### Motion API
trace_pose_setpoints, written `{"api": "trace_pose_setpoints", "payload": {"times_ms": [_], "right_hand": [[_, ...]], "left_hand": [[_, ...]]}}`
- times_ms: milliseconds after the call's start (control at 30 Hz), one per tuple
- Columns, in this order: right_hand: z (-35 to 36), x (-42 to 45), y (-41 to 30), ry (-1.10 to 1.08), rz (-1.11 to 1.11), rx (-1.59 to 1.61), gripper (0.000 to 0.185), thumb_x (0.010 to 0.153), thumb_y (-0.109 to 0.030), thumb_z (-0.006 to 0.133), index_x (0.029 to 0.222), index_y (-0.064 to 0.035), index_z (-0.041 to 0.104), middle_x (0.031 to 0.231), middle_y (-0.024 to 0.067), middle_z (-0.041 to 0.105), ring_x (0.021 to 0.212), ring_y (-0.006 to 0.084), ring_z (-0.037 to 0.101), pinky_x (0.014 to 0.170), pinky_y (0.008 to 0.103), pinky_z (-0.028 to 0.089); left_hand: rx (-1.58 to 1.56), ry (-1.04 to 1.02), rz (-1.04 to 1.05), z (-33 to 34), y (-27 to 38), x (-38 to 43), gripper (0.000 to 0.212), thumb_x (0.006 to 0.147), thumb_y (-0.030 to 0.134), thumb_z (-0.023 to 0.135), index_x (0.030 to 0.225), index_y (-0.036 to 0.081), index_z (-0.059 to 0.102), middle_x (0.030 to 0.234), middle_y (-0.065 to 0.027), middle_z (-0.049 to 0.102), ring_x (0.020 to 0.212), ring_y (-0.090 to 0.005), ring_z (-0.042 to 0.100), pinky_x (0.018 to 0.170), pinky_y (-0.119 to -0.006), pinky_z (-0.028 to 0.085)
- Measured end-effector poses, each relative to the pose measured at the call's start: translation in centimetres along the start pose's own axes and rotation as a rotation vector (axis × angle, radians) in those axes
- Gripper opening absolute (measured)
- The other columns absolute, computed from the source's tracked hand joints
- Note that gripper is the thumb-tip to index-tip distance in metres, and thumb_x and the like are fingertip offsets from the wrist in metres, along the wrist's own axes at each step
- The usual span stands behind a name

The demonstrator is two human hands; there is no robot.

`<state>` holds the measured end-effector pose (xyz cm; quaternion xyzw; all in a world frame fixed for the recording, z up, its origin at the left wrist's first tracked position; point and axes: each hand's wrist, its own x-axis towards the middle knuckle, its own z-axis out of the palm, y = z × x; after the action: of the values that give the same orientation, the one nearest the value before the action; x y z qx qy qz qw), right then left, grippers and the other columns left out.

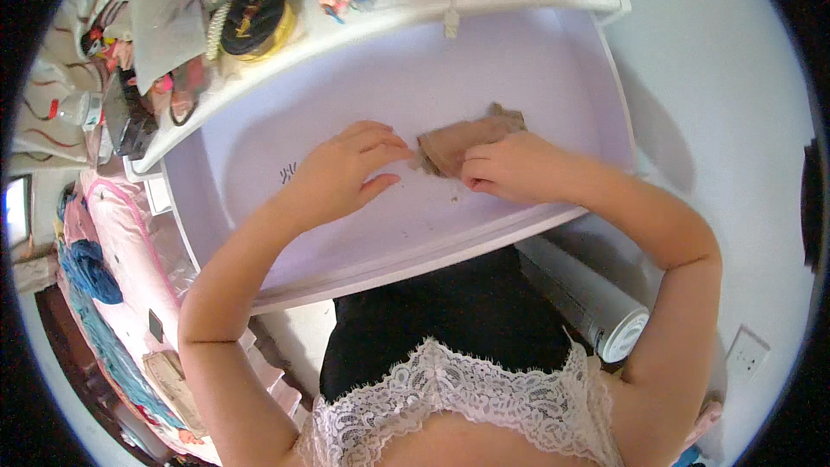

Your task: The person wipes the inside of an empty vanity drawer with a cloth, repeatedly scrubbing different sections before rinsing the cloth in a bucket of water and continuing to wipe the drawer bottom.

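A pulled-out white drawer [363,259] with a pale lilac inside lies before me. On its floor, right of the middle, is a small folded brown cloth [463,136] with ragged darker edges. My right hand [506,168] grips the cloth's near side with curled fingers, which hide part of it. Just left of the cloth hovers my left hand [353,168], thumb and fingers apart, holding nothing. Small crumbs and dark marks dot the drawer floor around both hands.
The white cabinet top [389,32] above the drawer carries a round black-and-gold box [256,23], plastic bags and small trinkets. A grey cylinder [583,298] leans below the drawer's right side. A pink-covered bed [130,253] stands left; a wall with a socket [746,353] is right.
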<state>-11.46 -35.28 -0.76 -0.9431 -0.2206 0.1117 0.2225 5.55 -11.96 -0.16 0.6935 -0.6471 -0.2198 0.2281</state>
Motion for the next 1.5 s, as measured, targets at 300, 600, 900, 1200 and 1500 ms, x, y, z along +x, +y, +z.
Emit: {"api": "trace_pose_setpoints", "payload": {"times_ms": [300, 600, 900, 1200, 1500], "right_hand": [[-6.8, 4.1, -3.3, 0.216, 0.144, 0.328, 0.013, 0.086, -0.019, 0.063, 0.090, -0.0079, 0.058, 0.083, 0.0079, 0.060, 0.073, 0.0287, 0.061, 0.065, 0.0391, 0.048], [-8.3, 6.8, -1.7, 0.475, 0.217, 0.132, 0.013, 0.089, -0.017, 0.058, 0.092, -0.0052, 0.058, 0.087, 0.0128, 0.061, 0.077, 0.0325, 0.062, 0.067, 0.0418, 0.050], [-8.3, 14.9, -1.1, 0.718, 0.226, -0.440, 0.010, 0.085, -0.017, 0.062, 0.089, -0.0088, 0.061, 0.071, 0.0084, 0.066, 0.057, 0.0279, 0.064, 0.051, 0.0391, 0.051], [-7.9, 14.6, -0.6, 0.778, 0.168, -0.407, 0.013, 0.086, -0.019, 0.059, 0.093, -0.0082, 0.062, 0.073, 0.0114, 0.068, 0.058, 0.0290, 0.066, 0.053, 0.0410, 0.053], [-5.6, 2.2, 0.4, 0.050, 0.144, -0.099, 0.032, 0.080, -0.020, 0.067, 0.111, -0.0161, 0.063, 0.106, 0.0094, 0.062, 0.095, 0.0300, 0.061, 0.082, 0.0410, 0.052]], "left_hand": [[-0.629, 0.094, -0.282, -1.7, 3.7, 2.0, 0.019, 0.096, 0.020, 0.059, 0.102, 0.001, 0.060, 0.084, -0.0075, 0.066, 0.071, -0.0127, 0.061, 0.066, -0.028, 0.051], [-0.891, 0.407, -0.494, -2.4, 0.6, 0.1, 0.018, 0.100, 0.018, 0.053, 0.094, 0.003, 0.061, 0.074, -0.0012, 0.060, 0.063, -0.0077, 0.055, 0.056, -0.022, 0.045], [-0.711, 0.231, -0.451, -0.8, 0.5, 0.1, 0.017, 0.098, 0.014, 0.053, 0.097, 0.001, 0.064, 0.077, -0.0032, 0.066, 0.065, -0.0089, 0.058, 0.060, -0.024, 0.049], [-0.607, 0.195, -0.384, -0.4, -0.4, -0.3, 0.018, 0.095, 0.017, 0.058, 0.104, 0.003, 0.064, 0.081, -0.0058, 0.069, 0.066, -0.0112, 0.060, 0.064, -0.028, 0.051], [0.060, 0.054, -0.295, -0.7, -1.6, -3.1, 0.034, 0.084, 0.019, 0.069, 0.115, 0.008, 0.061, 0.118, -0.0122, 0.062, 0.114, -0.0297, 0.056, 0.091, -0.041, 0.049]]}}
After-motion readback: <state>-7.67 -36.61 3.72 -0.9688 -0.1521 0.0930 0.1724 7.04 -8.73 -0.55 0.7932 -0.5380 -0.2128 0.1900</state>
